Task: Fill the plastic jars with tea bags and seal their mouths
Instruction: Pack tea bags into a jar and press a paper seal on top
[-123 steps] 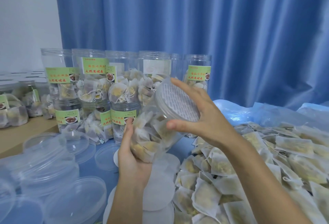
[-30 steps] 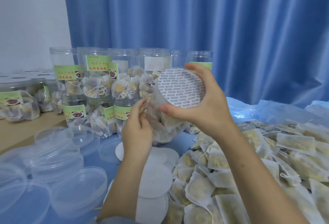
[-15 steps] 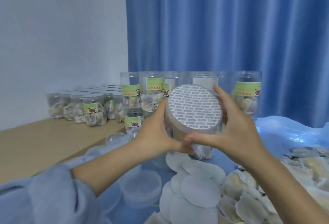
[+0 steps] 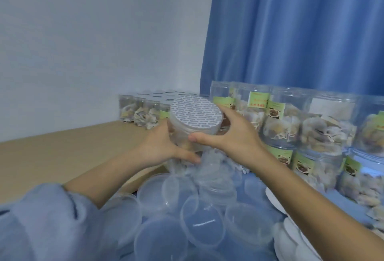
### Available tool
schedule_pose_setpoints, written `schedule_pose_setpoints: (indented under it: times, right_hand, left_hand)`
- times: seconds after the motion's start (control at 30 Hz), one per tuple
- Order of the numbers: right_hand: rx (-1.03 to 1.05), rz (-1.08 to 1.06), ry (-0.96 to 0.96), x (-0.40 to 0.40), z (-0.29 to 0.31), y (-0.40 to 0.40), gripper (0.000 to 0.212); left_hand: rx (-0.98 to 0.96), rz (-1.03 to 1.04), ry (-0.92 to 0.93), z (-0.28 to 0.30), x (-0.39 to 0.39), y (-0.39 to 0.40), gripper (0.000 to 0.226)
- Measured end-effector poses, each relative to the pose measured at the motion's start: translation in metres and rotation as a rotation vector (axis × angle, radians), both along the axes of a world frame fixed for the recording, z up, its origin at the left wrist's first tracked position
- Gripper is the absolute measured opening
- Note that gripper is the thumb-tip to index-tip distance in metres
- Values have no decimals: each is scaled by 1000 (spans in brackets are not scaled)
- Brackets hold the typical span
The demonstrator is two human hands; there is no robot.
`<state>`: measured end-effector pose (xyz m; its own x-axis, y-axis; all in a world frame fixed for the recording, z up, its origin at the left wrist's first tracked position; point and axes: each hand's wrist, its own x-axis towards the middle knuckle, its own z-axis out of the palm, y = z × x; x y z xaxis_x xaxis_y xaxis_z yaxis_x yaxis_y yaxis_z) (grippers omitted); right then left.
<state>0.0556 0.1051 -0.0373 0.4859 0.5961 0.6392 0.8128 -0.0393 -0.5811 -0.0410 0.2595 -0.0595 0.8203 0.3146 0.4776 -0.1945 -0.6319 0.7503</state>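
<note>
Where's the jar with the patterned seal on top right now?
The sealed jar is mid-frame, held up in both hands, left hand and right hand, above the pile of clear lids.

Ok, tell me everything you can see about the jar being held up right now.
The jar is clear plastic and round, holding tea bags. A white seal printed with rows of grey marks covers its mouth. It is tilted, mouth toward the camera, above the pile of clear lids. The left hand grips its side; the right hand holds its rim.
</note>
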Motion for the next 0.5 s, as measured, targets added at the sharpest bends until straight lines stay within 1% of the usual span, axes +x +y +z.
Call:
schedule_pose_setpoints:
  times: [0.07,0.13,0.2,0.27,0.33,0.4,0.47,0.5]
  right_hand:
    - [-12,14,40,-2,-4,30,60]
    - [-32,20,48,-3,-7,57,56]
    - [-74,14,50,1,-12,83,63]
    - [-99,0,75,6,-19,104,73]
    - [-121,6,96,12,-28,124,80]
    - [-162,-14,114,19,-38,140,87]
    - [-162,-54,142,28,-48,154,91]
    - [-135,-78,176,33,-52,161,89]
  left_hand:
    - [-12,38,79,0,-5,26,93]
    - [-20,83,169,1,-8,50,96]
    - [-5,163,275,2,-8,70,100]
    - [-53,143,307,-3,-6,85,92]
    - [-112,176,335,-14,-3,98,82]
    - [-169,212,334,-27,5,112,78]
    - [-237,229,306,-39,18,124,86]
    - [-270,228,290,-43,26,128,90]
